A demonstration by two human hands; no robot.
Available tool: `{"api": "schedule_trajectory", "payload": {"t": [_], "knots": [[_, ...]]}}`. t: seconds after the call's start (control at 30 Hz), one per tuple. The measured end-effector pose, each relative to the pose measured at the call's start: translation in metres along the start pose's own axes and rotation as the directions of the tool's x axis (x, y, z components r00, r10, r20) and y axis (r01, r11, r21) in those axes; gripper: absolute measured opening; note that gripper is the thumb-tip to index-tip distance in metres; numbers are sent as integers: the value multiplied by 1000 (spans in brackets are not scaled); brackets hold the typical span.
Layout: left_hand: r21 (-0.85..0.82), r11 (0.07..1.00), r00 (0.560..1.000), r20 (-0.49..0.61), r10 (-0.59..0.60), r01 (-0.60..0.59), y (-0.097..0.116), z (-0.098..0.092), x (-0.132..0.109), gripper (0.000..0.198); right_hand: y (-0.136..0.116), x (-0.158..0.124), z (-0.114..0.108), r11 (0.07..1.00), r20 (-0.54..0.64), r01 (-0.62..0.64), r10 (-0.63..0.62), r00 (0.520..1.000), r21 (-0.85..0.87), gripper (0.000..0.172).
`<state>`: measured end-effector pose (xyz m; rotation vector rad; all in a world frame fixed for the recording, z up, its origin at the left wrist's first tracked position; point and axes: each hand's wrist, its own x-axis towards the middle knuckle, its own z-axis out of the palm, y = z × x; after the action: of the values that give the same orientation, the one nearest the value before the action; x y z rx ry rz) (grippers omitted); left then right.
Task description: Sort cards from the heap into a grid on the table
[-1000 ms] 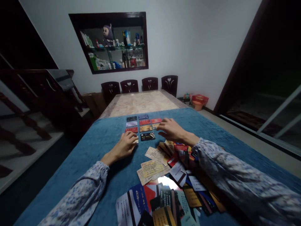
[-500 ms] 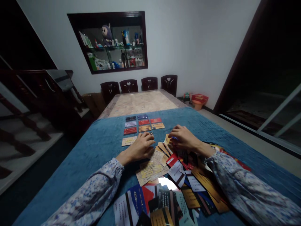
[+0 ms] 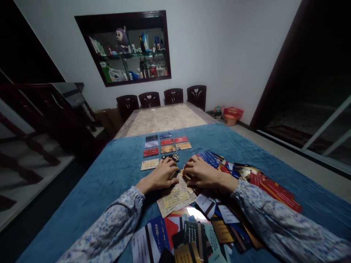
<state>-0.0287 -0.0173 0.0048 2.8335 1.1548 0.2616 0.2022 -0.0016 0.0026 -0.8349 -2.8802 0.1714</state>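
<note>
At far left, a dark wooden railing (image 3: 30,87) with a grey cloth (image 3: 67,94) over its end. Next, a cardboard box (image 3: 109,120), then a dark-framed wall niche (image 3: 123,14) with a plush toy (image 3: 122,39) on a glass shelf. Below, dark chairs (image 3: 173,96) at the far end of the counter (image 3: 164,117). Over its near part, a blue cloth (image 3: 109,171)

On the cloth, cards face up in three columns: at left, a cream card (image 3: 149,164) nearest, with red, silver and dark ones beyond; in the middle, a black card (image 3: 171,157) partly behind the left fingers, with gold, red and blue ones beyond; at right, a yellow card (image 3: 183,145) and a red one

With the left hand (image 3: 162,175), reaches over pale cards (image 3: 175,199), fingers bent in a loose grip; cannot tell if holding one. Nearer, a DCEP card (image 3: 159,232) in an overlapping spread

With the right hand (image 3: 201,176), just beside the left, covers part of the same pale cards, fingers curled down; grip hidden underneath, so cannot tell how far open or if holding a card. Past it, heaped blue cards (image 3: 210,157), then red cards (image 3: 276,190). Farther right, an orange tub (image 3: 230,120) and a dark doorway (image 3: 307,91)
</note>
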Motion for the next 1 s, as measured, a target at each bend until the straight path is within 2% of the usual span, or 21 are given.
{"api": "schedule_trajectory", "payload": {"t": [0.17, 0.33, 0.5, 0.67, 0.87, 1.0], "knots": [[-7, 999, 999, -13, -40, 40, -1, 5, -4, 19, 0, 5, 7, 1000, -16, 15, -15, 1000, -24, 22], [-4, 1000, 1000, -13, -10, 10, 1, 6, -9, 14, 0, 4, 10, 999, -55, 0, -2, 998, -36, 15], [-35, 999, 999, 32, 26, -25, 1, 1, -17, 26, -2, 3, 9, 998, -81, 1, -6, 997, -55, 18], [-15, 1000, 996, 92, 7, -5, -2, -2, -23, 36, -1, 4, 9, 999, -95, 20, -24, 995, -41, 16], [51, 998, 995, 98, 15, -20, -6, -2, -27, 20, 0, 3, 10, 997, -106, 75, -78, 991, -25, 13], [97, 994, 994, 99, 45, -55, -5, -3, -27, 10, -2, 2, 7, 995, -74, 98, -98, 992, -4, 21]]}}
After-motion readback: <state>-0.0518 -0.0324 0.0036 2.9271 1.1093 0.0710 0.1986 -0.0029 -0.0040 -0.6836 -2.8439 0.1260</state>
